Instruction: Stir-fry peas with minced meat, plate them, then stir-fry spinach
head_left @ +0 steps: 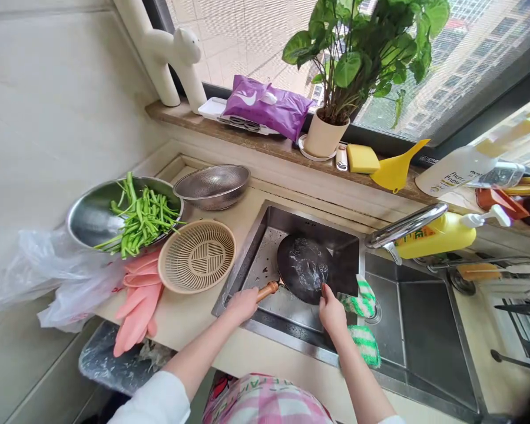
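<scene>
A dark frying pan [297, 274] with a wooden handle [268, 291] is held over the left sink basin [257, 259]. Clear water lies or moves on its black inner surface. My left hand [242, 304] is wrapped round the handle. At the pan's near right edge, my right hand [333, 312] has its fingers closed on the rim; its fingertips are partly hidden. Two green-and-white striped cloths, an upper cloth [361, 299] and a lower cloth [365, 345], rest on the divider and front edge beside my right hand.
Left on the counter are a steel bowl of green peppers [92, 221], a metal colander [214, 187], a beige plastic basket [197, 257] and pink rubber gloves [136, 300]. The faucet [408, 225] reaches over the divider by a yellow soap bottle [441, 235]. A potted plant [327, 135] stands on the sill.
</scene>
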Available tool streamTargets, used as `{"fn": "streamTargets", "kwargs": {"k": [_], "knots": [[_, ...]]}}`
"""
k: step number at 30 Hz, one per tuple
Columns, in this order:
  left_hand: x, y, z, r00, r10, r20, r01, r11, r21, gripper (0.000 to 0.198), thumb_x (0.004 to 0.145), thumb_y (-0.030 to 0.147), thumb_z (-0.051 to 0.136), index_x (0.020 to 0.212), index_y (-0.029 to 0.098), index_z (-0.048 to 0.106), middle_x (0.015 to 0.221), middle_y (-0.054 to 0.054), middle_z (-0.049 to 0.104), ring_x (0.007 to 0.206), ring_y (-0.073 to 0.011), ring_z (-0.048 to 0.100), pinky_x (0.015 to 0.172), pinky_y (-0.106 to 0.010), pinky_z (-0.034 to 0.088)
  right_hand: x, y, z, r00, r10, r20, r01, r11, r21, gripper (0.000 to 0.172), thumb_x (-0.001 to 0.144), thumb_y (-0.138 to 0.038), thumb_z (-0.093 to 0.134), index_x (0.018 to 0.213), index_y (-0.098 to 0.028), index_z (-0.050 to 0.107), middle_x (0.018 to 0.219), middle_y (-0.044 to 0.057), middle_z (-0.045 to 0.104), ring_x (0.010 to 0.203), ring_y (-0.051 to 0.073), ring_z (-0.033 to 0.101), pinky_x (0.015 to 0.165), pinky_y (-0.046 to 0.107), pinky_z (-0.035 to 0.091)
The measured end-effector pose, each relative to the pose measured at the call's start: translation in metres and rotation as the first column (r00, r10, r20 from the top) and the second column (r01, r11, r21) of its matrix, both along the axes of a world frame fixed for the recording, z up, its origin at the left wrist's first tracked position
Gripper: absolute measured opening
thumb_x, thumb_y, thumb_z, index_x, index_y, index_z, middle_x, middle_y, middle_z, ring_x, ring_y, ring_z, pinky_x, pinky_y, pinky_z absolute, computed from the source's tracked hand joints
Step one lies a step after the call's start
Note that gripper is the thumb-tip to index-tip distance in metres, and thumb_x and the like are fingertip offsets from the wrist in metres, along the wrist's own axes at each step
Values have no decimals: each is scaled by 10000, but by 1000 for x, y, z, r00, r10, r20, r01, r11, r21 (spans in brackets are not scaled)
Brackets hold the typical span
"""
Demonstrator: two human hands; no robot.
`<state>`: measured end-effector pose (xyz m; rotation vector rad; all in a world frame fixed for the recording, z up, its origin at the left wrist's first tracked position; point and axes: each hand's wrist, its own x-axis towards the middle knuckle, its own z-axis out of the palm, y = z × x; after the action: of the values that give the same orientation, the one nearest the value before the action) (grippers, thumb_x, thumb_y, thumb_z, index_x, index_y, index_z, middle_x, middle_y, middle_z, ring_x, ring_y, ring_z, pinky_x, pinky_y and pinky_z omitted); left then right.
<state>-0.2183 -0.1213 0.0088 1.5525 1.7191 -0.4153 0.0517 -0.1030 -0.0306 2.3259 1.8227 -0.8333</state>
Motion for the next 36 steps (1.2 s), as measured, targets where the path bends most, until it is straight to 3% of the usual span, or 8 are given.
{"fn": "streamTargets", "kwargs": {"k": [4,14,18,22,25,29,33,36], "knots": [[1,1,5,1000,-8,-5,8,1000,-10,263,838,264,527,1095,240,576,1064,-96,711,976,-271,683,758,-332,506,15,-3,4,998,-42,-47,43,999,28,498,924,-231,363,1397,-113,463,1289,115,616,1131,209,614,930,276,462],[0,1,6,1000,20,11,-20,1000,-7,299,830,272,528,1123,257,589,1058,-87,720,988,-282,682,778,-342,507,18,-8,24,998,7,-60,-4,999,47,516,905,-209,356,1410,-162,455,1216,115,659,1058,241,650,890,325,486],[-1,1,0,1000,22,13,-22,1000,-4,272,835,260,514,1095,246,594,1072,-100,714,990,-291,680,783,-352,503,5,3,18,998,4,-61,-5,1000,-15,531,908,-188,358,1435,-156,420,1086,164,696,1018,287,663,878,397,489],[-2,0,-8,1000,6,2,-6,1000,-2,269,848,257,490,1101,243,580,1075,-102,712,982,-290,681,770,-353,502,-13,6,7,985,16,-170,-20,1000,-24,555,893,-154,356,1447,-136,390,1161,160,675,1108,263,626,946,385,463],[-1,-1,-10,1000,-9,-19,9,1000,4,276,854,237,470,1113,220,566,1070,-121,709,982,-292,679,769,-358,498,-5,-12,16,953,42,-300,-52,998,-24,561,861,-150,385,1419,-163,440,1275,88,631,1195,201,573,1010,315,429],[-1,-1,-11,999,-31,-18,31,1000,-2,276,848,236,482,1111,211,559,1048,-124,710,959,-294,683,737,-353,495,48,-59,49,892,113,-437,-159,985,-70,525,867,-227,409,1382,-183,502,1326,62,596,1212,204,559,1009,306,433],[-6,1,-17,998,-53,21,53,998,-16,269,833,240,507,1096,221,558,1030,-102,711,920,-281,691,700,-333,492,91,-75,69,946,230,-228,-271,948,-168,558,868,-167,408,1421,-226,457,1220,113,657,1094,273,626,896,381,486],[-10,4,-20,998,-50,24,50,998,-23,268,823,224,512,1085,221,565,1016,-101,712,914,-285,693,696,-332,490,76,-44,54,984,152,-97,-166,975,-150,563,850,-106,414,1407,-156,475,981,174,714,894,306,681,802,425,499]]}}
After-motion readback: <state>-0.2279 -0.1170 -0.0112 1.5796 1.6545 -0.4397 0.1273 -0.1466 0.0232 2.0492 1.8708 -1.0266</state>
